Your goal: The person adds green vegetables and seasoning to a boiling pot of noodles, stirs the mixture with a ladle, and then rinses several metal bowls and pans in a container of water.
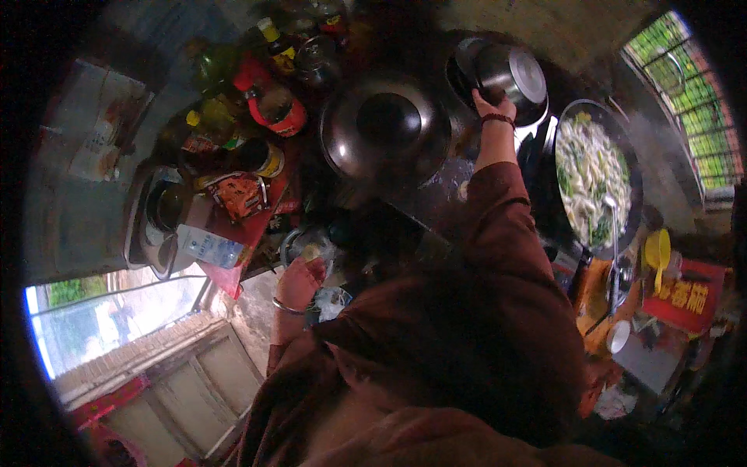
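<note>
My right hand (495,105) reaches forward and grips the rim of a stainless steel pot (493,64). The pot is tipped on its side, so its pale round base (530,75) faces right. A dark round vessel (461,58) shows partly behind it; how the two touch is unclear. Low on the left, my left hand (300,283) holds a round clear lid (290,244), with fingers at its middle near the knob. A large dark wok (388,125) stands between and beyond my hands.
Right of my arm, a pan (636,192) holds pale food strips with greens (592,175) and a metal ladle (613,251). Bottles (283,49), a red container (280,114) and packets (239,192) crowd the left. A yellow scoop (658,254) lies far right.
</note>
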A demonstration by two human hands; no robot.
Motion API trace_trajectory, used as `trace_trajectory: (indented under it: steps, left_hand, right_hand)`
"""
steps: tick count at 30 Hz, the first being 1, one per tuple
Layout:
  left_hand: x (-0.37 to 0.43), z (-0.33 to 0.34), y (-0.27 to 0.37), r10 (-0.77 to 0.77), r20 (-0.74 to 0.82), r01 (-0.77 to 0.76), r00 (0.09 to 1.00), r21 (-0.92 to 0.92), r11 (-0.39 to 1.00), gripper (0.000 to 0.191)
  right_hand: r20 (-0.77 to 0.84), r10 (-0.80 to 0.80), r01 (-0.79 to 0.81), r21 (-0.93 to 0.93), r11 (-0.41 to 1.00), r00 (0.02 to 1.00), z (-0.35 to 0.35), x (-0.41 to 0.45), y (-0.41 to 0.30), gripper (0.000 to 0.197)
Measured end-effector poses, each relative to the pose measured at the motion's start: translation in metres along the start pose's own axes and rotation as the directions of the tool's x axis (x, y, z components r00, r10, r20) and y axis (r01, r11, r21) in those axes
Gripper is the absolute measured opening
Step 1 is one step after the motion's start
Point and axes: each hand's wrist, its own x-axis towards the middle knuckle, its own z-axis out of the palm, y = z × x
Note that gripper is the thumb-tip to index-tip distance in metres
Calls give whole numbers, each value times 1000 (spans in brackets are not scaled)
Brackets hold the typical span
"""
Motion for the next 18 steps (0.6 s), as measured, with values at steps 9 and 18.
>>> trace_trajectory:
  steps: [9, 18]
  left_hand:
    - [-3, 39, 2, 69, -19, -70, 997, -59, 996, 14]
    - [5, 40, -2, 10, -76, -16, 997, -83, 996, 14]
  right_hand:
    - [-103, -209, 230, 566, 792, 973, 12, 36, 40, 52]
    - [48, -295, 205, 613, 763, 954, 11, 56, -1, 39]
